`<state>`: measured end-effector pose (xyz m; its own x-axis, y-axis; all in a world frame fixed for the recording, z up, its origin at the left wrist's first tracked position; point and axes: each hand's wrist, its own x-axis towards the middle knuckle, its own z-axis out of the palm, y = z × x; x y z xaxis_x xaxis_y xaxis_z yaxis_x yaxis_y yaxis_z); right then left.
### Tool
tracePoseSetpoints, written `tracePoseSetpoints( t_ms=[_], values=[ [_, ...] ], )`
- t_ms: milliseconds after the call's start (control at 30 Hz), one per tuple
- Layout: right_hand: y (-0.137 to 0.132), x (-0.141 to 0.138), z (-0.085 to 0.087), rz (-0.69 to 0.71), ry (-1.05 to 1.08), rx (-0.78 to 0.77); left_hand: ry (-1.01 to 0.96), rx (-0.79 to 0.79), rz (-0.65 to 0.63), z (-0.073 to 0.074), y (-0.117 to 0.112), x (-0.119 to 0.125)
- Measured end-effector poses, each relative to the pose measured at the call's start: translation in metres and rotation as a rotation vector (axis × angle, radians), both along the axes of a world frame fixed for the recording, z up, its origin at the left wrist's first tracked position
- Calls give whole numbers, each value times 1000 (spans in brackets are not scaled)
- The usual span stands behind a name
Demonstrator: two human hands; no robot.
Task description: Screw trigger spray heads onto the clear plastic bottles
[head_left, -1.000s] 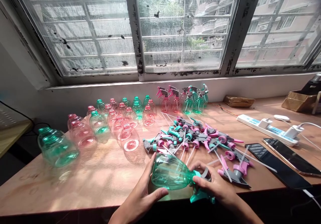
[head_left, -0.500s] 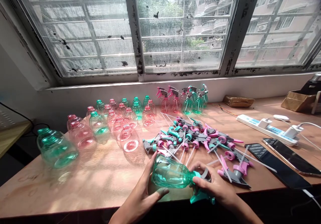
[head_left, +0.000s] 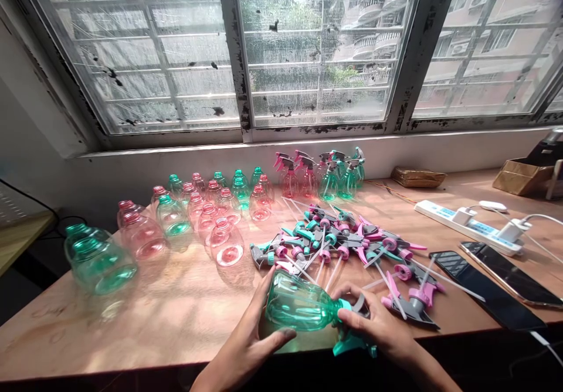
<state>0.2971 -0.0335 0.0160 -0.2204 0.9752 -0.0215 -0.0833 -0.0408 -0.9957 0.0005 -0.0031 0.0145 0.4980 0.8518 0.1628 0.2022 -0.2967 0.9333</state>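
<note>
A clear green spray bottle (head_left: 299, 304) lies on its side between my hands, over the table's front edge, its base to the left. My left hand (head_left: 259, 327) is curved about the base end, fingers behind it and thumb along the lower front. My right hand (head_left: 373, 319) is closed round the teal collar and grey-and-teal spray head (head_left: 352, 342) at the bottle's neck, which hangs trigger-side down. Behind the bottle lies a heap of pink, teal and grey spray heads (head_left: 334, 237) with white dip tubes.
Open pink bottles (head_left: 226, 245) and green bottles (head_left: 103, 263) stand to the left. Several bottles with spray heads (head_left: 329, 181) stand by the wall. On the right lie two phones (head_left: 484, 286), a power strip (head_left: 466, 225) with plugs and a brown packet (head_left: 417, 177).
The bottle has turned slightly about its long axis, and my left thumb has shifted a little. My right hand keeps its hold on the spray head.
</note>
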Motion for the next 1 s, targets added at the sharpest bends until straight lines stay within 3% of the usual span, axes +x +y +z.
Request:
tracePoseSetpoints(
  t_ms=[200, 633, 1000],
  values=[
    [-1, 0, 2, 4, -16, -14, -41, 43, -6, -9, 5, 1],
    [-1, -1, 3, -27, -28, -4, 22, 13, 14, 1, -2, 0],
    [-1, 0, 0, 0, 4, -19, -13, 45, -9, -7, 1, 1]
  ],
)
